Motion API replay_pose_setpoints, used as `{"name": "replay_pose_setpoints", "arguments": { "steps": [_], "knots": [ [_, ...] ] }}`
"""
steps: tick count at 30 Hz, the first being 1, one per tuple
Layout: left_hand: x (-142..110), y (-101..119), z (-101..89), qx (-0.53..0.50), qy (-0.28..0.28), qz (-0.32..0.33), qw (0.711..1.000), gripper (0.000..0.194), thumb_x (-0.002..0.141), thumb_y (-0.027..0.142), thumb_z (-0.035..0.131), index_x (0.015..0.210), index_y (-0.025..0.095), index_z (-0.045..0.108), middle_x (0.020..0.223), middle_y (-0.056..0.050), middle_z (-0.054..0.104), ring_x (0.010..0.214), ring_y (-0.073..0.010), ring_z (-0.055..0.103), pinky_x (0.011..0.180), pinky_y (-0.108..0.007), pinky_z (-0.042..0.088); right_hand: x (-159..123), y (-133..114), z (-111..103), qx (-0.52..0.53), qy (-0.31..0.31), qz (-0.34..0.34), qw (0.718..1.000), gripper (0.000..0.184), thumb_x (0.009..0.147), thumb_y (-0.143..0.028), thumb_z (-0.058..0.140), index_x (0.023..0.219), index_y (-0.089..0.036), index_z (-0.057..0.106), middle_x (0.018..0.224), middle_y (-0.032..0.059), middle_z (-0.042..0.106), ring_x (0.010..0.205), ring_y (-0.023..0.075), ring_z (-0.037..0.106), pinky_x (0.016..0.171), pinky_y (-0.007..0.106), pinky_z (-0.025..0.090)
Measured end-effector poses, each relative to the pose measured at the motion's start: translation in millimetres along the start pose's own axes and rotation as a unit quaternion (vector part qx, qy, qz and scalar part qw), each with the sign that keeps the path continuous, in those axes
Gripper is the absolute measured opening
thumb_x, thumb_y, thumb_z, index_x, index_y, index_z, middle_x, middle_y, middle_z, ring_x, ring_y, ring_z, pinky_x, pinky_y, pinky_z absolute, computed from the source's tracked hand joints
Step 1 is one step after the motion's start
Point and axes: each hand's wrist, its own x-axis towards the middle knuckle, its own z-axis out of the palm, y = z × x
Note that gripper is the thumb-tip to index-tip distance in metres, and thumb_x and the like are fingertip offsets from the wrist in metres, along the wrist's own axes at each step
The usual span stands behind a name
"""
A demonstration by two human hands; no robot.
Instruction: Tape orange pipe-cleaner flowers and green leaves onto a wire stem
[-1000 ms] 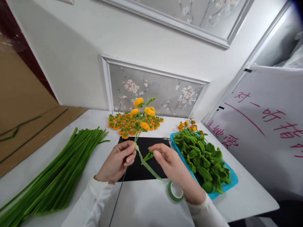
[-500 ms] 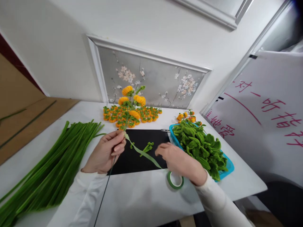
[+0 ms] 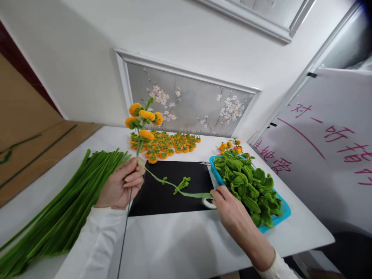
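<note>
My left hand (image 3: 120,184) is closed around a wire stem (image 3: 125,232) that carries several orange fuzzy pumpkin-like blooms (image 3: 147,115) at its top. From its fingertips a strip of green floral tape (image 3: 162,181) sags across to my right hand (image 3: 232,211). That hand pinches a roll of floral tape (image 3: 209,202), white inside, over the near right corner of a black mat (image 3: 162,201). Its fingers partly cover the roll. Short green pipe-cleaner pieces (image 3: 182,185) lie on the mat beneath the strip.
Long green pipe cleaners (image 3: 66,205) lie at the left. A blue basket (image 3: 283,221) of fuzzy green leaves (image 3: 247,182) stands at the right. Behind the mat are rows of small orange pieces (image 3: 168,143), pliers (image 3: 204,162) and a small orange cluster (image 3: 231,146).
My right hand has taken hold of the tape roll, lifting it from the table onto or above the mat corner. My left hand and the stem have shifted left, and the tape stretches longer.
</note>
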Motion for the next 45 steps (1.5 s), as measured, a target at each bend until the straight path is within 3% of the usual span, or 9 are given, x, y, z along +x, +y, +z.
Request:
{"name": "replay_pose_setpoints", "arguments": {
  "steps": [3, 10, 13, 16, 21, 24, 32, 37, 45],
  "knots": [
    [0, 4, -4.7, -0.025, 0.011, 0.002, 1.0, 0.031, 0.089, 0.0, 0.037, 0.065, 0.011, 0.055, 0.064, 0.0, 0.05, 0.034, 0.0019, 0.039, 0.029, -0.004, 0.031, -7, 0, 7, -0.001, 0.077, -0.042, 0.996, 0.025, 0.091, -0.01, 0.043, 0.112, -0.014, 0.055, 0.104, 0.0126, 0.056, 0.089, 0.0226, 0.057, 0.076, 0.035, 0.046],
    [-2, 0, -2.1, 0.041, -0.008, 0.003, 0.999, 0.018, 0.081, 0.005, 0.056, 0.064, 0.01, 0.057, 0.062, 0.002, 0.051, 0.035, 0.003, 0.034, 0.031, -0.004, 0.027, -23, -13, 5, 0.101, -0.036, -0.033, 0.994, 0.021, 0.082, -0.012, 0.061, 0.099, -0.023, 0.063, 0.095, 0.0068, 0.062, 0.088, 0.0243, 0.058, 0.075, 0.037, 0.045],
    [-4, -11, 8.3, 0.096, -0.023, -0.024, 0.995, 0.014, 0.074, 0.011, 0.067, 0.062, 0.01, 0.06, 0.054, 0.003, 0.05, 0.033, 0.0017, 0.031, 0.03, -0.007, 0.025, -3, -21, -13, 0.264, 0.019, -0.012, 0.964, 0.012, 0.084, -0.021, 0.061, 0.095, -0.022, 0.064, 0.1, 0.0084, 0.062, 0.094, 0.0241, 0.057, 0.083, 0.039, 0.044],
    [-8, -24, 21.1, 0.174, -0.05, -0.049, 0.982, 0.016, 0.074, 0.02, 0.071, 0.064, 0.012, 0.061, 0.048, 0.004, 0.046, 0.035, -0.0002, 0.032, 0.032, -0.01, 0.022, 34, -39, -28, 0.475, 0.072, 0.036, 0.876, 0.015, 0.09, -0.026, 0.05, 0.101, -0.02, 0.058, 0.102, 0.0087, 0.061, 0.096, 0.0198, 0.057, 0.084, 0.033, 0.045],
    [-14, -35, 31.6, 0.268, -0.077, -0.029, 0.96, 0.029, 0.077, 0.032, 0.068, 0.058, 0.013, 0.056, 0.048, 0.006, 0.042, 0.039, -0.0026, 0.031, 0.037, -0.015, 0.021, 92, -75, -26, 0.736, 0.019, 0.047, 0.675, 0.024, 0.084, -0.041, 0.057, 0.091, -0.019, 0.053, 0.081, 0.0005, 0.057, 0.071, 0.0123, 0.054, 0.067, 0.026, 0.044],
    [-16, -34, 31.3, 0.3, -0.077, -0.017, 0.951, 0.026, 0.078, 0.034, 0.066, 0.063, 0.014, 0.06, 0.049, 0.006, 0.042, 0.04, -0.0043, 0.031, 0.039, -0.018, 0.021, 104, -83, -21, 0.785, 0.009, 0.055, 0.617, 0.028, 0.077, -0.041, 0.066, 0.085, -0.018, 0.053, 0.071, -0.0028, 0.054, 0.063, 0.0102, 0.05, 0.063, 0.024, 0.041],
    [-14, -39, 27.6, 0.352, -0.031, 0.022, 0.935, 0.021, 0.078, 0.035, 0.065, 0.069, 0.016, 0.063, 0.051, 0.005, 0.046, 0.044, -0.0071, 0.034, 0.041, -0.02, 0.023, 110, -74, -19, 0.788, -0.01, 0.068, 0.612, 0.025, 0.072, -0.037, 0.071, 0.08, -0.018, 0.056, 0.065, -0.0031, 0.055, 0.063, 0.0114, 0.053, 0.064, 0.025, 0.043],
    [-14, -39, 27.1, 0.381, -0.012, 0.028, 0.924, 0.023, 0.078, 0.037, 0.064, 0.067, 0.016, 0.063, 0.05, 0.004, 0.046, 0.044, -0.0086, 0.036, 0.041, -0.02, 0.025, 111, -69, -15, 0.795, -0.067, 0.072, 0.599, 0.029, 0.073, -0.041, 0.07, 0.075, -0.017, 0.053, 0.064, -0.0043, 0.051, 0.052, 0.0074, 0.047, 0.051, 0.02, 0.036],
    [-15, -42, 28.8, 0.39, -0.011, 0.023, 0.921, 0.025, 0.077, 0.039, 0.065, 0.068, 0.016, 0.063, 0.049, 0.005, 0.043, 0.044, -0.0086, 0.034, 0.041, -0.02, 0.024, 113, -64, -16, 0.75, -0.057, 0.056, 0.657, 0.028, 0.074, -0.039, 0.069, 0.068, -0.016, 0.054, 0.056, -0.0059, 0.045, 0.049, 0.0065, 0.035, 0.047, 0.02, 0.026]
  ]
}}
